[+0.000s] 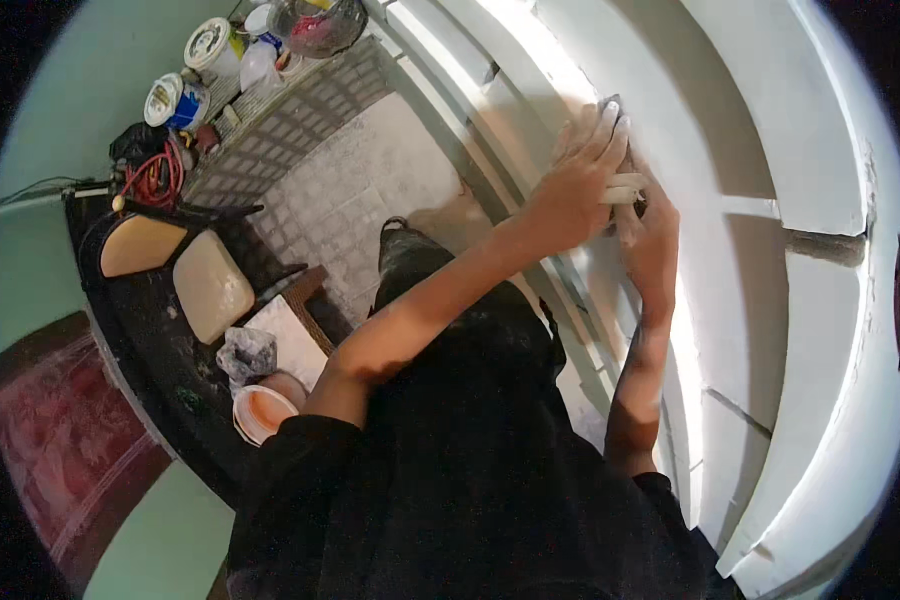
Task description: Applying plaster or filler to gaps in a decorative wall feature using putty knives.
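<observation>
Both my hands are together against a white panelled surface (705,110) with long ledges, at the upper right. My left hand (578,190) lies with its fingers stretched over a small pale block (623,187) that has a dark grey piece at its far end. My right hand (653,238) is curled round the near right side of the same block. Fingers cover most of it, so its exact kind is hard to make out; it looks like a sanding block. Strong light falls on the surface around my hands.
Paint buckets (213,48) and a clear bowl (322,25) stand on a ledge at the upper left, near red cable (155,180). Chairs with a cream seat (213,285), a crumpled plastic bag (247,355) and an orange-lined tub (262,412) are on my left. Dusty floor tiles (355,180) lie ahead.
</observation>
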Motion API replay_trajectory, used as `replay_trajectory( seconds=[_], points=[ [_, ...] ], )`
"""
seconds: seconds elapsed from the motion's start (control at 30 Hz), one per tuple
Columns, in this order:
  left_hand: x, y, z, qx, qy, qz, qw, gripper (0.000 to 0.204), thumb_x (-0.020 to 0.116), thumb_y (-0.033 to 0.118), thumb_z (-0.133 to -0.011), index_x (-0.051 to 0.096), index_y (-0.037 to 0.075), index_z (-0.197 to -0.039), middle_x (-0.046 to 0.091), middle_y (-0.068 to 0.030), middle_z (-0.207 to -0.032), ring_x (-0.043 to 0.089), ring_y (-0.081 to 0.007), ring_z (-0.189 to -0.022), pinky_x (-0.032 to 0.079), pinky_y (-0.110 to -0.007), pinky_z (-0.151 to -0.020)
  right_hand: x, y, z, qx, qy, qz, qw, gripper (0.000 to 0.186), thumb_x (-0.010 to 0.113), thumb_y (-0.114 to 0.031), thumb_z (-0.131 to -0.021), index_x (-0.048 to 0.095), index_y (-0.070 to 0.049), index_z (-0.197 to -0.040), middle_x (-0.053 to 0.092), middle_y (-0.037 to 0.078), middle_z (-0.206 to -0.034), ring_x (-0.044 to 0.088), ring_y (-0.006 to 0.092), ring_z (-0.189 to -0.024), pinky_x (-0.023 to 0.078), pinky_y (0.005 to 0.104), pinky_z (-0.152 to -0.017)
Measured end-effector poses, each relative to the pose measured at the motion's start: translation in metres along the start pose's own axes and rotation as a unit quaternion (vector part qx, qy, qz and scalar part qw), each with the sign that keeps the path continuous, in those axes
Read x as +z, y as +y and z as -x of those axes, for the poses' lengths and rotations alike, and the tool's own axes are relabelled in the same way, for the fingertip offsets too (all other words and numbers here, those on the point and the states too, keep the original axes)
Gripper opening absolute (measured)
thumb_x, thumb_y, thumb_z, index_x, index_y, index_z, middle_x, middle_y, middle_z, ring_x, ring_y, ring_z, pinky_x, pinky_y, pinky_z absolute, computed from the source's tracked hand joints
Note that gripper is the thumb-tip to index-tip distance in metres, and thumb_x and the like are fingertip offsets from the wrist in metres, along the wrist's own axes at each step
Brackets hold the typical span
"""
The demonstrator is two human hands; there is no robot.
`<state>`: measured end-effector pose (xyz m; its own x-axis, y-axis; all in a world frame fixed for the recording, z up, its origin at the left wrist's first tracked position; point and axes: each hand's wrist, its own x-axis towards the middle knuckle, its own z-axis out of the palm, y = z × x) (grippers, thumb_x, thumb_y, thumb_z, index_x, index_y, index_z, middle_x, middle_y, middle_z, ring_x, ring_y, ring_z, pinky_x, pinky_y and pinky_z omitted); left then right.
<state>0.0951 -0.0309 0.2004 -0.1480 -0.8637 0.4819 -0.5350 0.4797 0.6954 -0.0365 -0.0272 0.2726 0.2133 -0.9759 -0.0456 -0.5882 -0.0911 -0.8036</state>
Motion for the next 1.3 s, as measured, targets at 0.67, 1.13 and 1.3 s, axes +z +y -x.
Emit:
replay_trajectory(
  seconds=[0.67, 1.13, 1.3],
  points=[
    [0.034, -0.018, -0.001, -0.014, -0.040, -0.097, 0.994, 0.071, 0.059, 0.018, -0.083, 0.032, -0.010, -0.142, 0.022, -0.0284, -0.153, 0.008, -0.0474, -0.146, 0.009, -0.071, -0.110, 0.020, 0.032, 0.018, -0.142, 0.150, 0.105, 0.973, 0.025, 0.056, -0.011, -0.095, 0.064, 0.006, -0.112, 0.064, 0.022, -0.085, 0.062, 0.0296, -0.071, 0.048, 0.0381, -0.066],
    [0.024, -0.007, 0.002, 0.017, 0.012, -0.103, 0.994, 0.021, 0.058, 0.017, -0.084, 0.071, 0.017, -0.101, 0.041, -0.0237, -0.145, 0.023, -0.0473, -0.142, 0.009, -0.074, -0.108, 0.022, 0.032, 0.025, -0.088, 0.165, 0.124, 0.974, 0.026, 0.060, -0.011, -0.091, 0.066, 0.005, -0.111, 0.066, 0.022, -0.079, 0.064, 0.0313, -0.066, 0.050, 0.0375, -0.065],
    [0.028, -0.024, -0.003, -0.024, 0.007, -0.126, 0.992, 0.040, 0.060, 0.020, -0.083, 0.062, 0.007, -0.120, 0.034, -0.0236, -0.150, 0.018, -0.0473, -0.144, 0.010, -0.075, -0.107, 0.027, 0.030, 0.016, -0.115, 0.180, 0.174, 0.961, 0.028, 0.062, -0.013, -0.089, 0.067, 0.004, -0.111, 0.068, 0.023, -0.083, 0.066, 0.0356, -0.072, 0.051, 0.0395, -0.067]
  ],
)
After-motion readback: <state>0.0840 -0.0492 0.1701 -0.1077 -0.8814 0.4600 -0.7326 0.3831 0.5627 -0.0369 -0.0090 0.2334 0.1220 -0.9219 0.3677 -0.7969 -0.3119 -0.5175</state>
